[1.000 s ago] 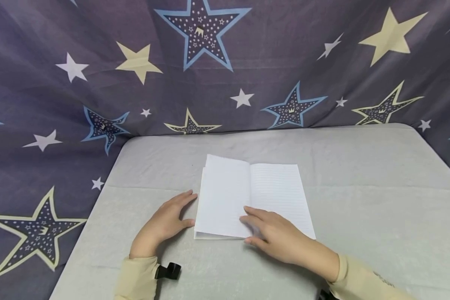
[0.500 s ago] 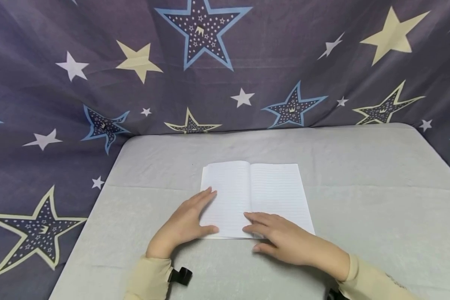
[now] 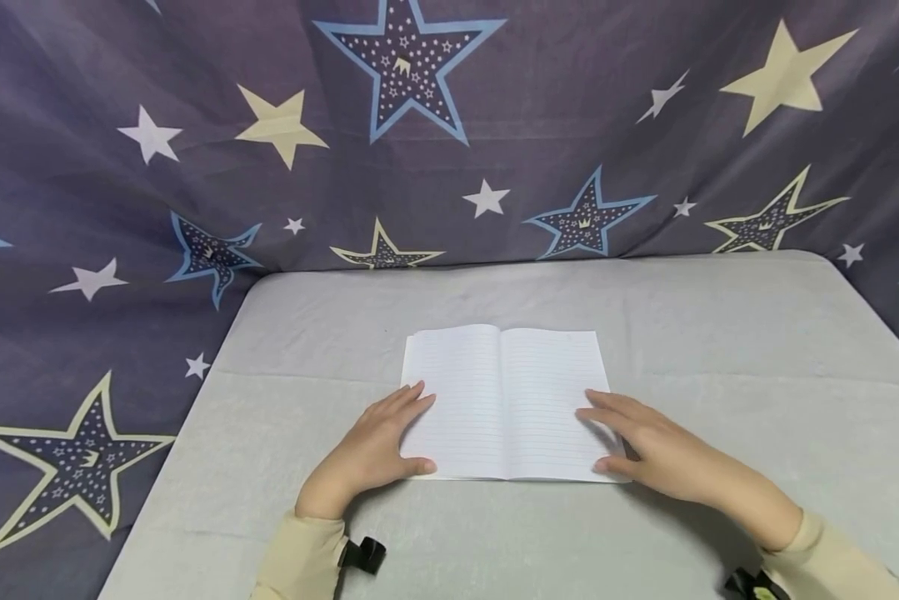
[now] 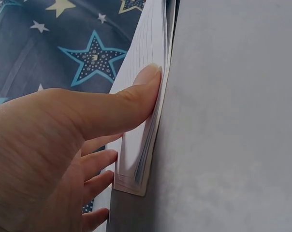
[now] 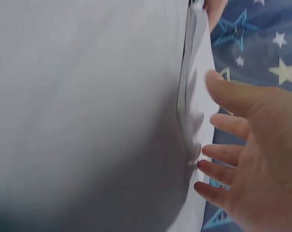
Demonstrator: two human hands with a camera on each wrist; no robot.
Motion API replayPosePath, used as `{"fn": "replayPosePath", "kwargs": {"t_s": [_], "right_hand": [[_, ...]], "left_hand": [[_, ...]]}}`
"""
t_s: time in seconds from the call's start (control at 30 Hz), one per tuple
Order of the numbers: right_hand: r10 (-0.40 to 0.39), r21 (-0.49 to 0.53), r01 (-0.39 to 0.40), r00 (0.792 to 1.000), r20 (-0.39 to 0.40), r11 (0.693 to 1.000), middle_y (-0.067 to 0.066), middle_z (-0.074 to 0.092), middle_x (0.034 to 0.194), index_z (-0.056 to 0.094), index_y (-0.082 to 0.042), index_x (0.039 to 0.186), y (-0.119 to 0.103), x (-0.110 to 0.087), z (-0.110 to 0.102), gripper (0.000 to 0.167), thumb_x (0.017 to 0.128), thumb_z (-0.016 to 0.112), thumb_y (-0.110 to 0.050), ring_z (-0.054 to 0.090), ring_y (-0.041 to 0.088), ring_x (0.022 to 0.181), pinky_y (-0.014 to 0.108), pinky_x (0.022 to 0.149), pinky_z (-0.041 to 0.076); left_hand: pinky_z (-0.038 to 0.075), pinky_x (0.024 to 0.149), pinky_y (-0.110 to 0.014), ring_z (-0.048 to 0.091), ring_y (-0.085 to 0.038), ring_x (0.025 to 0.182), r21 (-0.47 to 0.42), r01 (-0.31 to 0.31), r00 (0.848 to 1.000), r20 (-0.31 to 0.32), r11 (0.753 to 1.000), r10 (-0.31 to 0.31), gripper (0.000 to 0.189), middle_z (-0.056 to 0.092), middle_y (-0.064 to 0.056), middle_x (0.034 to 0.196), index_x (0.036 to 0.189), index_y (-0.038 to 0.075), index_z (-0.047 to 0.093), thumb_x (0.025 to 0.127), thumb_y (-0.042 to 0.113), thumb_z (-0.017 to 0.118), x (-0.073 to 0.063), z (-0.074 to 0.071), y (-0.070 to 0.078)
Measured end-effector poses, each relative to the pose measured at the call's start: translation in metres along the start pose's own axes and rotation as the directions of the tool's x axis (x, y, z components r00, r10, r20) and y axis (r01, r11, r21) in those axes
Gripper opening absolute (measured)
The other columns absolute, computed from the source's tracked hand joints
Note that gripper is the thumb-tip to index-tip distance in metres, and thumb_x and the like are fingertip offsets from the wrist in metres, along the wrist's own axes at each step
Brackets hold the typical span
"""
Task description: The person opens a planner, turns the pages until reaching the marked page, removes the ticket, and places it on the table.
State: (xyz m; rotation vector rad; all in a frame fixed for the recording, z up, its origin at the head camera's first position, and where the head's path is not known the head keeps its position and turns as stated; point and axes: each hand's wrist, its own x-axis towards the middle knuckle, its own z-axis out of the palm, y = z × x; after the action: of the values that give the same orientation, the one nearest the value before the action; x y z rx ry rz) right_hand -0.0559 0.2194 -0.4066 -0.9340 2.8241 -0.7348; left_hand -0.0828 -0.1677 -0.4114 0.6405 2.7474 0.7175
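A lined notebook (image 3: pixel 452 400) lies spread out on the grey cloth surface, both pages blank but for ruled lines. My left hand (image 3: pixel 374 442) rests at its left edge. In the left wrist view the thumb (image 4: pixel 143 82) lies on the page near the lower edge, with the other fingers extended along the side of the notebook (image 4: pixel 141 125). At the right page's outer edge is my right hand (image 3: pixel 651 442), fingers spread and holding nothing. The right wrist view shows this hand (image 5: pixel 252 140) with its fingertips close over the page, shadows beneath them.
The grey cloth (image 3: pixel 756 358) covers the whole surface. Behind and to the left hangs a dark curtain (image 3: pixel 419 175) printed with stars. A black strap mount (image 3: pixel 362 554) sits at the left wrist, another (image 3: pixel 752 583) at the right.
A page that stood partly raised on the left now lies flat. My left hand moved right onto the left page. My right hand slid right from the middle to the right page's outer edge.
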Motion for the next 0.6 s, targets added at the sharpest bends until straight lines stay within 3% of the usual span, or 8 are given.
{"fn": "replayPosePath", "kwargs": {"t_s": [0.1, 0.3, 0.4, 0.6], "right_hand": [[0.029, -0.034, -0.029, 0.999, 0.021, 0.999, 0.022, 0.039, 0.152, 0.054, -0.005, 0.141, 0.012, -0.006, -0.003, 0.071, 0.082, 0.08, -0.034, 0.036, 0.045, 0.137, 0.062, 0.106, 0.034], [-0.004, -0.064, 0.004, 1.0, -0.002, 0.998, 0.02, 0.039, 0.153, 0.054, -0.006, 0.142, 0.024, -0.013, -0.001, 0.08, 0.076, 0.082, -0.043, 0.037, 0.044, 0.137, 0.062, 0.102, 0.037], [-0.008, -0.085, 0.007, 1.0, -0.003, 0.996, 0.019, 0.041, 0.152, 0.056, -0.007, 0.141, 0.025, -0.012, -0.001, 0.082, 0.074, 0.08, -0.049, 0.039, 0.044, 0.136, 0.062, 0.1, 0.04], [0.022, -0.134, -0.025, 1.0, -0.021, 0.991, 0.02, 0.046, 0.148, 0.061, -0.006, 0.136, 0.018, -0.007, -0.003, 0.078, 0.072, 0.083, -0.045, 0.044, 0.043, 0.132, 0.06, 0.099, 0.043]], "left_hand": [[0.024, 0.115, -0.057, 0.027, -0.037, 0.145, 0.0, -0.001, 1.0, 0.011, 1.0, 0.001, 0.09, 0.031, -0.014, 0.159, 0.149, 0.006, 0.045, 0.075, 0.037, 0.085, 0.0, 0.0, -0.002], [0.025, 0.114, -0.059, 0.028, -0.039, 0.144, -0.019, -0.012, 1.0, 0.022, 1.0, 0.012, 0.09, 0.032, -0.015, 0.158, 0.148, 0.006, 0.046, 0.073, 0.035, 0.086, -0.001, -0.002, -0.006], [0.025, 0.114, -0.059, 0.028, -0.039, 0.145, -0.023, -0.012, 1.0, 0.027, 1.0, 0.013, 0.09, 0.031, -0.014, 0.159, 0.148, 0.006, 0.046, 0.073, 0.034, 0.086, -0.002, -0.002, -0.007], [0.024, 0.115, -0.057, 0.027, -0.037, 0.145, -0.019, -0.011, 1.0, 0.023, 1.0, 0.011, 0.089, 0.031, -0.013, 0.159, 0.148, 0.007, 0.046, 0.073, 0.033, 0.087, -0.002, -0.002, -0.008]]}}
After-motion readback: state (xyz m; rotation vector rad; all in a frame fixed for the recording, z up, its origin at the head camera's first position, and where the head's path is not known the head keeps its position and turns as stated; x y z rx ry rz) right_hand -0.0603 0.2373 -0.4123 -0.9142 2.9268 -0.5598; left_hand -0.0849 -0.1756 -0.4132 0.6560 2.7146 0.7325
